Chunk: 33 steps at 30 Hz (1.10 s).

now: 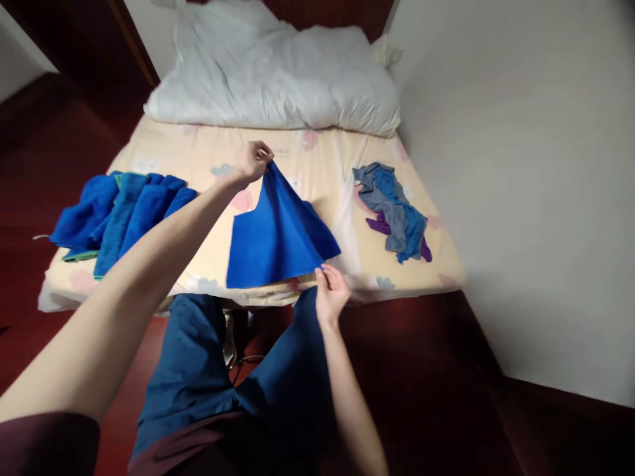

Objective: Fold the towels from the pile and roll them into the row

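A bright blue cloth point(278, 231), seemingly a towel, hangs between my two hands over the bed. My left hand point(256, 160) pinches its upper corner and lifts it off the sheet. Lower down, near the bed's front edge, my right hand point(332, 291) grips another corner between thumb and fingers. The cloth fans out from the raised corner, with folds down its middle and its lower left part spread flat. Left of it lie several rolled or folded blue towels point(141, 215), some with green edging, partly behind my left forearm.
A crumpled heap of grey, blue and purple cloths point(394, 211) lies on the right of the bed point(198, 155), which has a cream patterned sheet. A white quilt point(282, 79) is bunched at the far end. A pale wall point(520, 165) stands at the right.
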Motion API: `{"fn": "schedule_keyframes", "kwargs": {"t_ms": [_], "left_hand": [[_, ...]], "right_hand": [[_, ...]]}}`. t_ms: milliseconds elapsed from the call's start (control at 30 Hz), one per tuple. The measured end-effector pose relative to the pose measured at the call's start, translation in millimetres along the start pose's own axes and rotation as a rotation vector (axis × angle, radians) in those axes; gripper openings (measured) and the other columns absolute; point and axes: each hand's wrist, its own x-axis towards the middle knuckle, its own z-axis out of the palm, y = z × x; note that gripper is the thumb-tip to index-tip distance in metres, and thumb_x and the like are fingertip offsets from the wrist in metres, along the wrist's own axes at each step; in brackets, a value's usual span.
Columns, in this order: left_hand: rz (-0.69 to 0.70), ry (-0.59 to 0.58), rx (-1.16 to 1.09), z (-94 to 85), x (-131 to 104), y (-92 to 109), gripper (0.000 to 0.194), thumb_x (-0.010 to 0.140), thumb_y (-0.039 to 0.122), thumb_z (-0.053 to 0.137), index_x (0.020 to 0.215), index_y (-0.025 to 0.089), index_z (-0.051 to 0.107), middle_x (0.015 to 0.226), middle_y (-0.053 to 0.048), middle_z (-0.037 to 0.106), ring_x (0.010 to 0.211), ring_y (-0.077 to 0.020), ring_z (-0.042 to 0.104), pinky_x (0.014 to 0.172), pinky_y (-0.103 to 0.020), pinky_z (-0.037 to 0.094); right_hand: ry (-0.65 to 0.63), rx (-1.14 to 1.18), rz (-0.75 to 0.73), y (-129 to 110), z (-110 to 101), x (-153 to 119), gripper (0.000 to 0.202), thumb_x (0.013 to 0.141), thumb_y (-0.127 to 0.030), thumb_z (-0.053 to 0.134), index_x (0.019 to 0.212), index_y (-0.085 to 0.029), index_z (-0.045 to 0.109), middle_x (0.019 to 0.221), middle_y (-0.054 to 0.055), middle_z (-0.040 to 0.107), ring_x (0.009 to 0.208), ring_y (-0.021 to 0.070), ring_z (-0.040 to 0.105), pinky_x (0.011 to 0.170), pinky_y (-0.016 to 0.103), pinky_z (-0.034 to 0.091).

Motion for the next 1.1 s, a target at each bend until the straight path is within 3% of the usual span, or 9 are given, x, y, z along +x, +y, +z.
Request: {"fn": "schedule_keyframes", "kwargs": {"t_ms": [133,300,400,500,700,833,967,1100], "left_hand": [[0.055,0.12,-0.065,-76.1,-35.9,26.9,0.024,0.087,0.039,0.057,0.1,0.019,0.064,0.089,-0.009,0.072,0.09,-0.0202,0.068,0.075,-0.031,0.057],[0.183,0.254,-0.145,-167.2,-74.5,69.5,0.031,0.082,0.052,0.062,0.093,0.024,0.064,0.089,0.0,0.074,0.089,-0.0171,0.066,0.079,-0.035,0.058],[0.264,0.3,-0.165,-209.8,-92.4,92.8,0.034,0.076,0.058,0.066,0.092,0.028,0.064,0.089,0.005,0.074,0.086,-0.0157,0.064,0.08,-0.037,0.059],[0.277,0.298,-0.184,-240.5,-108.3,105.4,0.037,0.072,0.059,0.071,0.095,0.03,0.065,0.095,0.007,0.075,0.089,-0.0153,0.064,0.083,-0.038,0.061],[0.283,0.237,-0.25,-267.0,-131.3,108.1,0.038,0.067,0.048,0.079,0.098,0.029,0.068,0.098,0.005,0.076,0.093,-0.0136,0.066,0.096,-0.037,0.058],[0.312,0.214,-0.24,-274.0,-140.9,105.0,0.036,0.068,0.044,0.081,0.099,0.028,0.071,0.095,0.004,0.077,0.093,-0.015,0.067,0.096,-0.038,0.059],[0.349,0.172,-0.236,-281.0,-158.2,96.8,0.032,0.07,0.038,0.084,0.098,0.025,0.077,0.092,0.002,0.078,0.09,-0.0166,0.068,0.096,-0.041,0.059],[0.294,0.092,-0.27,-283.5,-196.9,85.3,0.043,0.069,0.039,0.088,0.103,0.015,0.078,0.093,-0.004,0.078,0.09,-0.02,0.07,0.096,-0.044,0.058]], "right_hand": [[-0.092,0.089,-0.097,-65.7,-20.9,57.3,0.04,0.073,-0.039,0.082,0.103,-0.014,0.073,0.101,0.012,0.076,0.089,0.0199,0.072,0.087,0.036,0.059],[-0.287,0.136,-0.302,-157.9,-13.1,124.1,0.039,0.068,-0.033,0.089,0.1,-0.016,0.075,0.1,0.01,0.076,0.094,0.0202,0.072,0.088,0.039,0.059],[-0.352,0.191,-0.389,-201.4,0.1,147.6,0.033,0.073,-0.029,0.086,0.101,-0.014,0.075,0.102,0.01,0.075,0.098,0.0202,0.072,0.087,0.041,0.059],[-0.383,0.211,-0.447,-229.1,12.3,157.0,0.032,0.076,-0.028,0.084,0.103,-0.014,0.076,0.106,0.009,0.075,0.102,0.0202,0.071,0.086,0.041,0.059],[-0.381,0.2,-0.522,-251.9,21.7,155.0,0.031,0.086,-0.039,0.072,0.103,-0.014,0.076,0.1,0.007,0.077,0.098,0.0185,0.073,0.079,0.037,0.057],[-0.352,0.168,-0.499,-259.1,15.0,145.5,0.032,0.078,-0.039,0.082,0.096,-0.014,0.077,0.092,0.006,0.077,0.091,0.0185,0.073,0.082,0.041,0.059],[-0.329,0.119,-0.434,-264.1,-1.5,117.9,0.03,0.077,-0.039,0.084,0.092,-0.014,0.075,0.094,0.008,0.076,0.088,0.0173,0.072,0.079,0.039,0.06],[-0.367,0.037,-0.24,-264.1,-29.7,72.2,0.035,0.07,-0.037,0.091,0.092,-0.016,0.074,0.088,0.006,0.075,0.079,0.0163,0.071,0.072,0.034,0.059]]}}
